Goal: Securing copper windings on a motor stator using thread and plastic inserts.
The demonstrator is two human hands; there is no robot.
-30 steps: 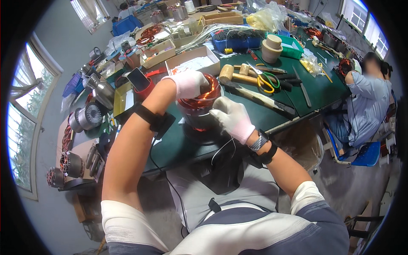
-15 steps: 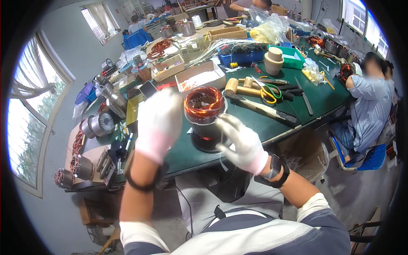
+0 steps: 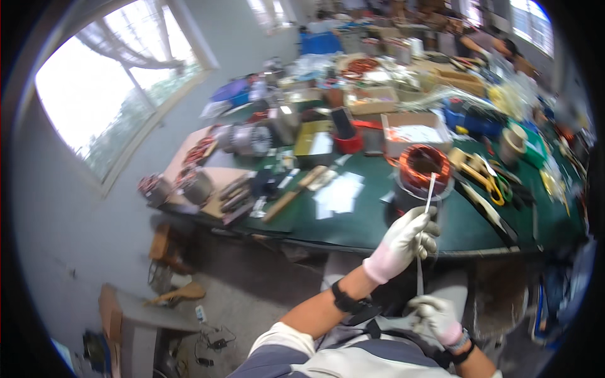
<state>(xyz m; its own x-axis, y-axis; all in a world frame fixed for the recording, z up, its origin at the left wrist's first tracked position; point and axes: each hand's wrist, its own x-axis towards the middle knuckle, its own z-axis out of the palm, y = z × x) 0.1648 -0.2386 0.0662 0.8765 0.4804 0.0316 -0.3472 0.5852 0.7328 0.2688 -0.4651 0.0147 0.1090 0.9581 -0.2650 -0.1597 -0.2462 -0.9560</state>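
Observation:
A thin white strip (image 3: 430,193) runs from the stator's copper windings down through my left hand (image 3: 406,244) towards my right hand. Both hands wear white gloves. Gripped in the left fingers, the strip passes just in front of the stator (image 3: 423,175), a metal ring with orange copper coils that stands upright on a dark base. Lower down, close to my body, my right hand (image 3: 436,318) is closed at the strip's lower end, its fingers somewhat blurred.
Right of the stator lie mallets (image 3: 474,171) and yellow-handled scissors (image 3: 496,192). Behind it stands a cardboard box (image 3: 414,133) with white pieces. White papers (image 3: 339,194), a wooden stick (image 3: 295,194) and wire spools (image 3: 244,138) lie to the left. The green table's front edge (image 3: 302,238) is near me.
The view has swung left, so the table appears shifted right. My left hand has come from beside the stator to its front, holding the strip; my right hand has dropped towards my body.

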